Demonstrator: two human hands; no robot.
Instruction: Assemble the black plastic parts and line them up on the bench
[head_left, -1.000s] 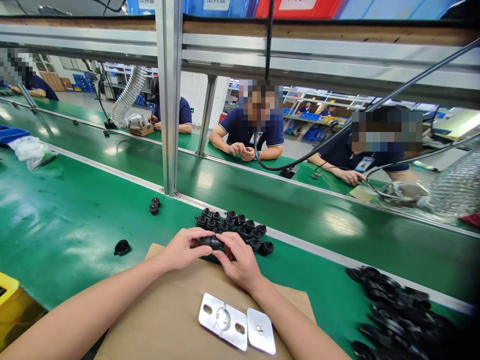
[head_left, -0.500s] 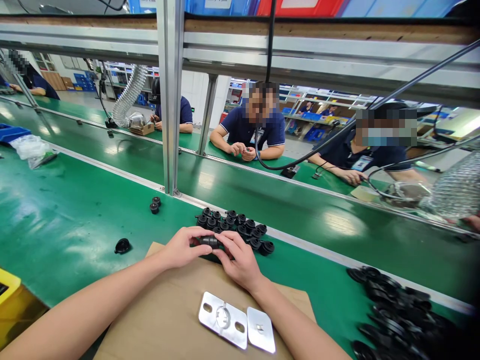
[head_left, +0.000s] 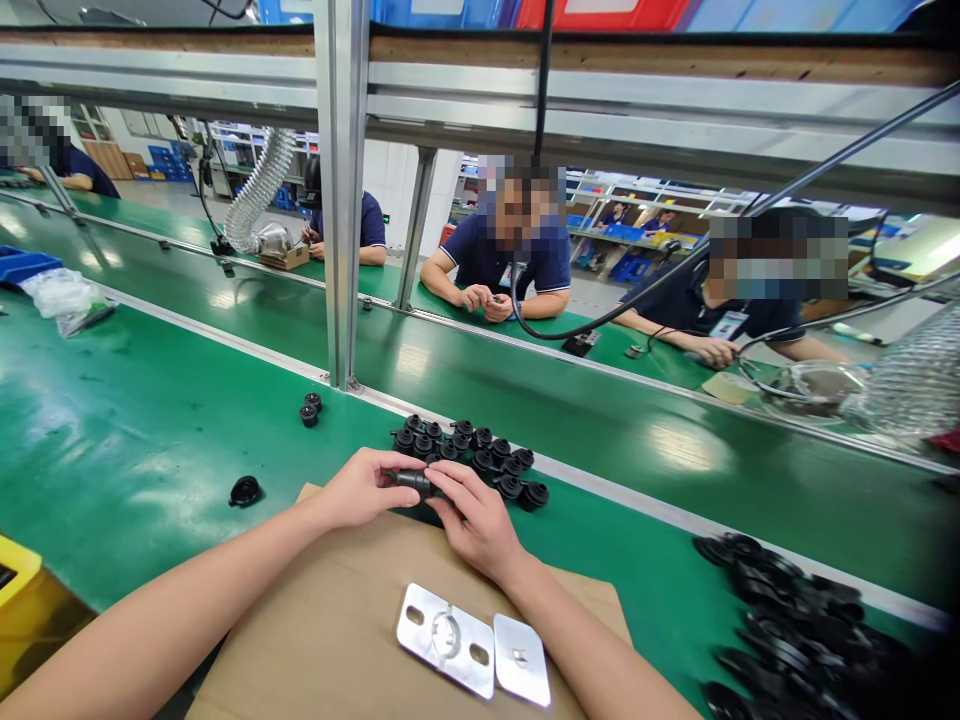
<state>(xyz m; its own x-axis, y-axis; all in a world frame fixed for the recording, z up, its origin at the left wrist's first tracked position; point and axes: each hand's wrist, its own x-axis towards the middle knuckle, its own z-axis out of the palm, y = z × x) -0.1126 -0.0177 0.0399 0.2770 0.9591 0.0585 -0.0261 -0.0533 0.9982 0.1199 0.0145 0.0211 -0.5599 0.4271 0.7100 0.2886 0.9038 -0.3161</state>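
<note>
Both hands are pinching my small black part (head_left: 417,481): left hand (head_left: 360,490) gripping its left end, right hand (head_left: 474,520) its right, so it is lying sideways between them.

factory assembly line, workers seated at long benches.

long green conveyor belts (head_left: 525,400) framed by aluminium posts (head_left: 341,190), rows of small black rubber parts (head_left: 469,455) heaped near the belt's edge, flexible extraction hoses (head_left: 255,195), hanging cables, seated people in matching navy shirts (head_left: 517,265), blue and red bins (head_left: 600,12) overhead.
</note>
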